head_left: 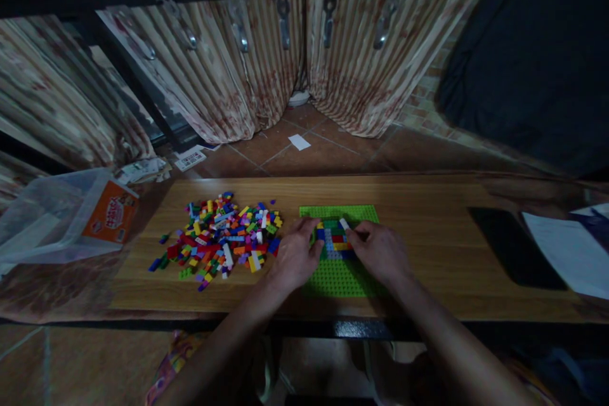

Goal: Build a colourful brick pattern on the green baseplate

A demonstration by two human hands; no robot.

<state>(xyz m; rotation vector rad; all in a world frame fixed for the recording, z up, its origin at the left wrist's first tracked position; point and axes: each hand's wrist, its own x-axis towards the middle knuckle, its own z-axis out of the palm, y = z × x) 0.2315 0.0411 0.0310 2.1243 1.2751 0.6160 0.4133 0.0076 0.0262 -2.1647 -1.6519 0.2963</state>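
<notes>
A bright green studded baseplate (340, 279) lies on the wooden table, with a low build of toy bricks (337, 242) in blue, red, yellow and green on it. My left hand (297, 254) is at the build's left side, thumb and forefinger curved apart beside a blue brick (320, 234); its other fingers are partly hidden. From the right, my right hand (380, 250) pinches a white brick (344, 224) between thumb and fingers, over the build's upper right part. That brick is tilted, and whether it touches the bricks below I cannot tell.
Left of the baseplate spreads a pile of loose mixed bricks (228, 238). A clear plastic box (57, 219) with an orange label stands beyond the table's left end. A flat black object (516, 247) and white paper (568, 254) lie at the right.
</notes>
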